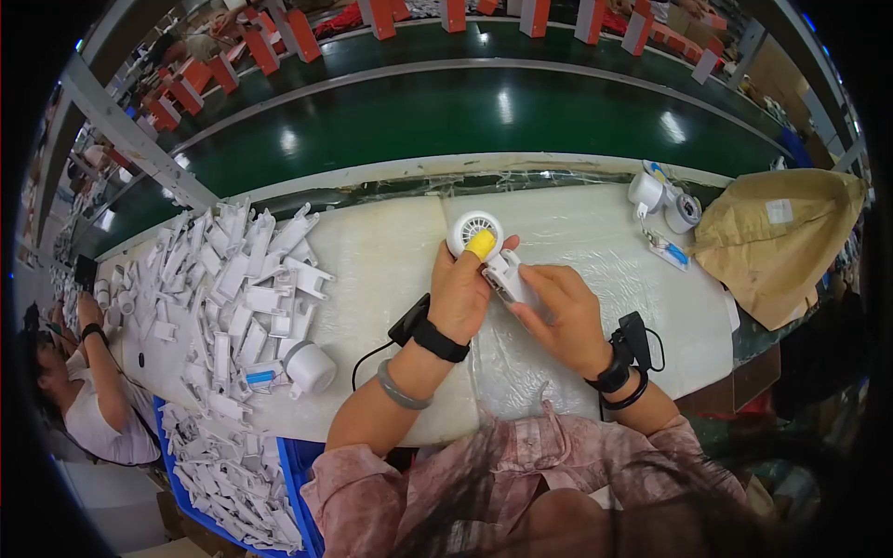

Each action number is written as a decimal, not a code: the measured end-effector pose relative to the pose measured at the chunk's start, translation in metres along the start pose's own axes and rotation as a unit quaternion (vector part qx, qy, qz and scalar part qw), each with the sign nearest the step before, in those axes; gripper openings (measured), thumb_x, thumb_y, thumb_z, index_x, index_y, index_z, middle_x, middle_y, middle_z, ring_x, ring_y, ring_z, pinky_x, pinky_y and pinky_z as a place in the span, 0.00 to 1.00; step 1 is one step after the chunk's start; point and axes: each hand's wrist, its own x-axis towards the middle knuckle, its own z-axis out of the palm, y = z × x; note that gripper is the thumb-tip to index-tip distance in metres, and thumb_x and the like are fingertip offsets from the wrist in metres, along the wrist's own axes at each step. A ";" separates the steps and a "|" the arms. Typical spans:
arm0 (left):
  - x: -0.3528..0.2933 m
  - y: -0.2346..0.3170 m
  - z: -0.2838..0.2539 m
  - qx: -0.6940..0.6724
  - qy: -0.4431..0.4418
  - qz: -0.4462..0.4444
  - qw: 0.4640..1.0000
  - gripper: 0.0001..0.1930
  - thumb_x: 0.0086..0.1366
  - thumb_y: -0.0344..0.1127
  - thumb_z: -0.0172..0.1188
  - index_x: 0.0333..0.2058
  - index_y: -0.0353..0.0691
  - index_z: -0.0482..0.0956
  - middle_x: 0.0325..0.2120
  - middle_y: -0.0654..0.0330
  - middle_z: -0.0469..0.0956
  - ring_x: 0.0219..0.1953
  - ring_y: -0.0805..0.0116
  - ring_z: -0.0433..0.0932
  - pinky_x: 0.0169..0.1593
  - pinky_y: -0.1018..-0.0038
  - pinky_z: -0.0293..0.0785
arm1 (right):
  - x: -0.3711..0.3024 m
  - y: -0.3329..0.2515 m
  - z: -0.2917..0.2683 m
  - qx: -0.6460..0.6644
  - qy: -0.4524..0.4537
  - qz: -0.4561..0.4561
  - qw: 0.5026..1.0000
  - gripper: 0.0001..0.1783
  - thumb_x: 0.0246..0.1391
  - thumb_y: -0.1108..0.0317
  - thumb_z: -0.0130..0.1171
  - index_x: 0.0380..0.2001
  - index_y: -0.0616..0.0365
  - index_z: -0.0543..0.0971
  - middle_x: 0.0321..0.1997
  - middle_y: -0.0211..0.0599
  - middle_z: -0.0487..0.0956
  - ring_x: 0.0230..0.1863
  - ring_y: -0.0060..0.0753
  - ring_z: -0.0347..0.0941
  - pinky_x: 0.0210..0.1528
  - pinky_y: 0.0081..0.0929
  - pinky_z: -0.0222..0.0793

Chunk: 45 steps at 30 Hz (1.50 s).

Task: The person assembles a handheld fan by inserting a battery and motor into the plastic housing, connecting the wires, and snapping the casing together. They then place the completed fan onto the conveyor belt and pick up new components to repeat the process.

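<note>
I judge the fan (469,224) light, stiff, slick — left hand (459,291) grips it, right hand (569,314) pinches the handle (503,272), the sounder hold.

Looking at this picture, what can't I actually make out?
All in the head view:
Back of the round white fan piece: turned away, with the left hand around it.
Left thumb's tip: hidden by a yellow wrap.
Whatever is under the brown paper, if anything: the paper covers it.
Floor of the blue bin: buried under white parts.
Tops of some orange-and-white boxes: cut off by the upper edge.
</note>
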 end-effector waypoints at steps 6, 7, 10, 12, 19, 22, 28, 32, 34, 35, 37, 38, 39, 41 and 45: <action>-0.003 0.002 0.002 -0.033 -0.021 -0.009 0.999 0.17 0.65 0.26 0.53 0.50 0.35 0.60 0.48 0.51 0.70 0.50 0.51 0.77 0.48 0.62 0.78 | -0.001 -0.009 -0.004 -0.051 0.013 -0.031 0.998 0.27 0.41 0.71 0.71 0.48 0.61 0.77 0.45 0.41 0.77 0.41 0.43 0.75 0.41 0.32 0.72; -0.006 0.003 0.007 -0.022 0.002 0.003 1.000 0.17 0.65 0.26 0.53 0.50 0.35 0.59 0.48 0.51 0.70 0.50 0.51 0.77 0.48 0.62 0.78 | -0.002 -0.008 -0.003 -0.055 0.014 -0.033 0.998 0.28 0.40 0.71 0.71 0.48 0.60 0.77 0.44 0.41 0.77 0.41 0.43 0.75 0.41 0.32 0.72; -0.010 0.003 0.014 -0.011 0.028 0.017 0.999 0.18 0.65 0.25 0.54 0.51 0.35 0.59 0.48 0.50 0.70 0.50 0.52 0.77 0.48 0.63 0.78 | -0.005 -0.006 -0.001 -0.054 0.012 -0.029 0.998 0.28 0.40 0.71 0.71 0.48 0.60 0.77 0.45 0.41 0.77 0.41 0.44 0.74 0.40 0.32 0.72; -0.011 0.003 0.014 -0.012 0.031 0.018 0.999 0.19 0.65 0.25 0.54 0.51 0.35 0.59 0.48 0.50 0.70 0.50 0.53 0.78 0.48 0.64 0.78 | -0.006 -0.004 0.000 -0.049 0.009 -0.023 0.998 0.28 0.39 0.71 0.71 0.48 0.60 0.77 0.45 0.41 0.77 0.42 0.44 0.74 0.41 0.32 0.72; -0.014 0.006 0.017 -0.020 0.019 0.042 0.999 0.19 0.65 0.27 0.55 0.52 0.36 0.59 0.48 0.52 0.70 0.50 0.54 0.77 0.48 0.63 0.78 | -0.006 0.003 -0.001 0.084 0.002 0.016 0.996 0.28 0.43 0.71 0.70 0.51 0.61 0.76 0.47 0.41 0.77 0.47 0.41 0.73 0.48 0.31 0.69; -0.017 0.010 0.021 -0.004 0.008 0.044 0.999 0.20 0.66 0.27 0.53 0.53 0.36 0.59 0.50 0.51 0.70 0.52 0.51 0.75 0.52 0.60 0.76 | -0.010 0.007 0.008 0.214 0.009 0.075 0.974 0.29 0.47 0.71 0.69 0.54 0.62 0.73 0.49 0.40 0.76 0.50 0.35 0.72 0.50 0.29 0.69; -0.026 0.015 0.029 0.042 -0.042 0.045 0.997 0.21 0.66 0.29 0.54 0.56 0.38 0.60 0.53 0.49 0.71 0.54 0.48 0.74 0.56 0.56 0.73 | -0.001 0.013 -0.006 0.427 -0.134 0.264 0.854 0.27 0.55 0.64 0.64 0.55 0.63 0.70 0.42 0.39 0.77 0.43 0.29 0.76 0.41 0.25 0.74; -0.029 0.012 0.028 0.025 -0.109 0.029 0.993 0.24 0.66 0.32 0.57 0.58 0.39 0.60 0.56 0.48 0.69 0.54 0.48 0.74 0.57 0.56 0.73 | -0.001 0.023 -0.013 0.517 -0.262 0.285 0.764 0.24 0.57 0.60 0.62 0.51 0.63 0.72 0.33 0.37 0.79 0.30 0.30 0.78 0.30 0.25 0.76; -0.029 0.014 0.029 0.026 -0.120 0.019 0.992 0.26 0.65 0.33 0.58 0.58 0.39 0.60 0.57 0.48 0.69 0.54 0.48 0.74 0.57 0.56 0.72 | -0.004 0.024 -0.013 0.539 -0.255 0.282 0.752 0.23 0.57 0.60 0.61 0.50 0.64 0.72 0.34 0.38 0.79 0.29 0.30 0.78 0.30 0.25 0.75; -0.028 0.014 0.030 0.023 -0.126 0.013 0.992 0.27 0.64 0.35 0.60 0.59 0.39 0.60 0.57 0.48 0.68 0.54 0.48 0.74 0.58 0.56 0.72 | -0.006 0.023 -0.014 0.558 -0.256 0.278 0.739 0.22 0.57 0.60 0.61 0.48 0.64 0.72 0.34 0.40 0.80 0.27 0.30 0.78 0.29 0.25 0.75; -0.027 0.015 0.028 0.028 -0.141 0.014 0.990 0.28 0.63 0.35 0.61 0.59 0.39 0.60 0.57 0.48 0.68 0.55 0.47 0.73 0.58 0.55 0.72 | -0.006 0.016 -0.017 0.564 -0.248 0.285 0.734 0.19 0.58 0.61 0.60 0.47 0.63 0.73 0.32 0.35 0.78 0.27 0.25 0.76 0.29 0.22 0.73; -0.025 0.014 0.027 0.028 -0.152 0.017 0.988 0.29 0.62 0.35 0.63 0.60 0.40 0.61 0.57 0.49 0.68 0.56 0.47 0.73 0.58 0.55 0.72 | -0.006 0.013 -0.019 0.567 -0.246 0.293 0.730 0.16 0.59 0.62 0.59 0.45 0.62 0.74 0.30 0.29 0.77 0.28 0.21 0.75 0.28 0.18 0.71; -0.024 0.012 0.027 0.034 -0.156 0.012 0.987 0.29 0.62 0.35 0.63 0.60 0.40 0.61 0.57 0.49 0.68 0.56 0.47 0.73 0.58 0.55 0.72 | -0.007 0.012 -0.020 0.571 -0.239 0.291 0.729 0.16 0.59 0.62 0.59 0.45 0.62 0.74 0.30 0.29 0.77 0.28 0.21 0.75 0.28 0.18 0.71; -0.022 0.008 0.026 0.069 -0.172 0.002 0.983 0.30 0.62 0.33 0.63 0.60 0.40 0.60 0.58 0.48 0.68 0.58 0.46 0.70 0.58 0.54 0.71 | -0.008 0.010 -0.022 0.557 -0.216 0.311 0.739 0.15 0.60 0.63 0.58 0.44 0.62 0.74 0.30 0.31 0.77 0.25 0.21 0.75 0.25 0.20 0.71; -0.016 0.003 0.015 0.160 -0.232 -0.073 0.957 0.31 0.62 0.32 0.62 0.61 0.40 0.59 0.58 0.48 0.68 0.60 0.46 0.68 0.59 0.52 0.70 | -0.008 0.014 -0.026 0.540 -0.189 0.310 0.759 0.19 0.59 0.61 0.59 0.47 0.63 0.72 0.31 0.34 0.78 0.26 0.22 0.76 0.26 0.21 0.73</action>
